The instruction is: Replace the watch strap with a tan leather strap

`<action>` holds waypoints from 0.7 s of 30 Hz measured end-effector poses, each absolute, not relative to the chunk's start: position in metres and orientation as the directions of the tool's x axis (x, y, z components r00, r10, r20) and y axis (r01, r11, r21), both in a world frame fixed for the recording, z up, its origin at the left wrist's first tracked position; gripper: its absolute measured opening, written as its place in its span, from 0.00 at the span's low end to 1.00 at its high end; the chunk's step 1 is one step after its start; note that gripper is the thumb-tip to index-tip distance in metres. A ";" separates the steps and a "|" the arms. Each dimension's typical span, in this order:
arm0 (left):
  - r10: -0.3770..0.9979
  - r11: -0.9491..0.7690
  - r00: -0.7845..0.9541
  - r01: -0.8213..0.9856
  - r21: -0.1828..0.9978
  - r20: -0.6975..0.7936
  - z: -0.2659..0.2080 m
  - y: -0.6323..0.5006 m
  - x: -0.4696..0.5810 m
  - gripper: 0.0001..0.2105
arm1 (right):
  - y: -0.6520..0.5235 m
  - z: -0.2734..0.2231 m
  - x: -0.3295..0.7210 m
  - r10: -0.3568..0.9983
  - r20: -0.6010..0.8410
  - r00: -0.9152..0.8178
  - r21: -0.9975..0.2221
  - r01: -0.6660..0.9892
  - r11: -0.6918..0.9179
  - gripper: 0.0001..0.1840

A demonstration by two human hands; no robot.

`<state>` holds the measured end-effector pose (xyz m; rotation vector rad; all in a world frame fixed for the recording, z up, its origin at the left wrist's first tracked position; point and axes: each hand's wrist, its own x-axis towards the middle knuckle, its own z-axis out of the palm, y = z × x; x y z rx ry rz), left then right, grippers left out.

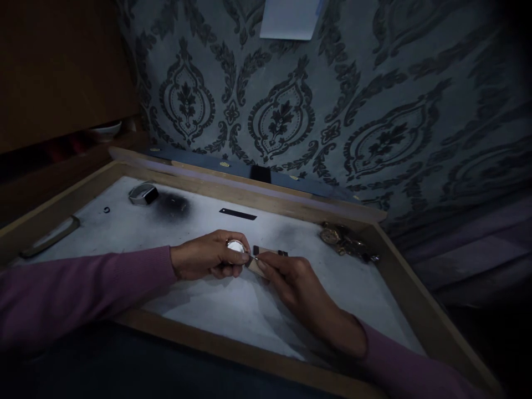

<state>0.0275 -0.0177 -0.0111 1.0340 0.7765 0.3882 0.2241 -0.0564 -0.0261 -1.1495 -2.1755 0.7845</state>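
My left hand [214, 255] is closed around a round, shiny watch case [235, 247], its bright face turned up between thumb and fingers. The fingers of my right hand [297, 277] pinch a thin metal piece [254, 257] that reaches the right edge of the case. Too little of that piece shows to tell its kind. Just behind the two hands, a tan block [261, 251] with dark parts at its ends lies on the white surface, partly covered by my right fingers.
A wooden-rimmed tray [216, 332] surrounds the white surface. A dark flat blade [238, 214] lies behind my hands. At the back left sits a wristwatch [143, 194], with a curved strip [54, 237] nearer. Several metal watch pieces [344, 239] are heaped at the right.
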 end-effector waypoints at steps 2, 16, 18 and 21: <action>0.622 0.482 0.676 0.068 0.873 -0.396 -0.011 -0.018 0.028 0.06 | -0.056 -0.026 0.224 0.853 0.197 -0.484 -0.709 0.530 0.465 0.16; 0.672 0.423 0.636 0.091 0.902 -0.379 -0.009 -0.016 0.028 0.05 | -0.059 -0.021 0.220 0.865 0.197 -0.461 -0.669 0.582 0.462 0.16; 0.673 0.427 0.631 0.094 0.899 -0.386 -0.009 -0.016 0.028 0.05 | -0.059 -0.021 0.220 0.868 0.194 -0.457 -0.672 0.583 0.457 0.16; 0.669 0.432 0.631 0.099 0.896 -0.392 -0.008 -0.016 0.028 0.05 | -0.059 -0.022 0.220 0.874 0.189 -0.447 -0.678 0.585 0.446 0.16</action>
